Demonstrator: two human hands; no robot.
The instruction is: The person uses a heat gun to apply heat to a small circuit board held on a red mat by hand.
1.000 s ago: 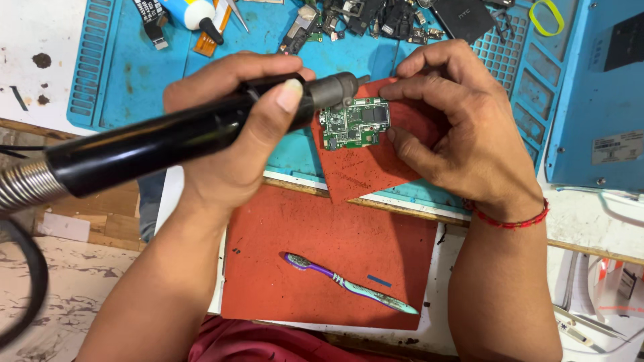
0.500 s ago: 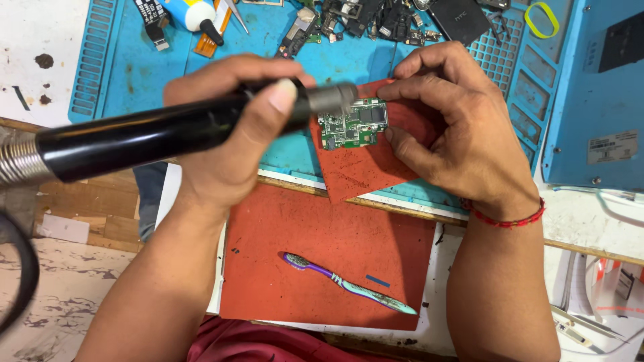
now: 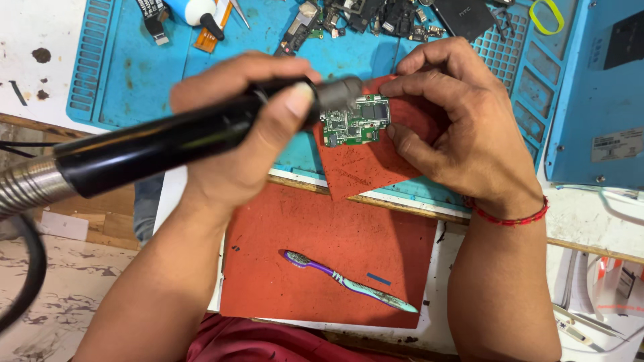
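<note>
My left hand (image 3: pixel 245 144) grips a black hot-air wand (image 3: pixel 168 144) with a grey metal nozzle (image 3: pixel 339 94) and a ribbed metal hose off to the left. The nozzle points at a small green circuit board (image 3: pixel 352 124). My right hand (image 3: pixel 456 124) pinches the board's right edge with thumb and fingers and steadies it on a red pad (image 3: pixel 365 167) lying over the blue work mat (image 3: pixel 134 74). A red thread band circles my right wrist.
A larger red sheet (image 3: pixel 322 255) lies nearer me with a purple and teal toothbrush (image 3: pixel 349 281) on it. Phone parts (image 3: pixel 382 17), a white bottle (image 3: pixel 194 10) and a yellow ring (image 3: pixel 547 17) sit at the mat's far edge. A blue box (image 3: pixel 604 87) stands right.
The wand's nozzle has shifted slightly along the top left of the board. Both hands keep their holds.
</note>
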